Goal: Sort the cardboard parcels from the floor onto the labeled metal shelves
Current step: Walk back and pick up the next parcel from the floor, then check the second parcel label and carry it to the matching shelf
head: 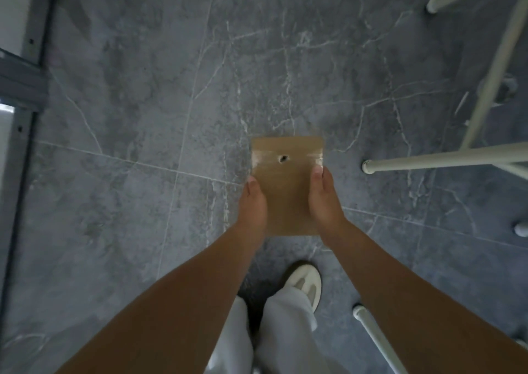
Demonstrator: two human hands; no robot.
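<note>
- At the far left edge, the grey metal shelf upright (27, 122) with its crossbar rises out of frame; no label or shelf surface shows here, so which level is meant cannot be told.
- The left hand (253, 205) grips the left long edge of the cardboard parcel (287, 185), thumb on top, the other fingers hidden beneath, closed on the box.
- The parcel is held over the grey marble-tile floor (143, 88), clear of it by the look of things, with its long axis pointing straight away from the body; a tape band and a small puncture hole (283, 158) cross its far end.
- The right hand (324, 199) clasps the opposite long edge in the same closed fashion, thumb reaching slightly farther forward.
- White tubular furniture legs (428, 161) stand at right.
- Judgement: the shelf lies to the left, so the left hand is nearer; the carry likely swings that way.
</note>
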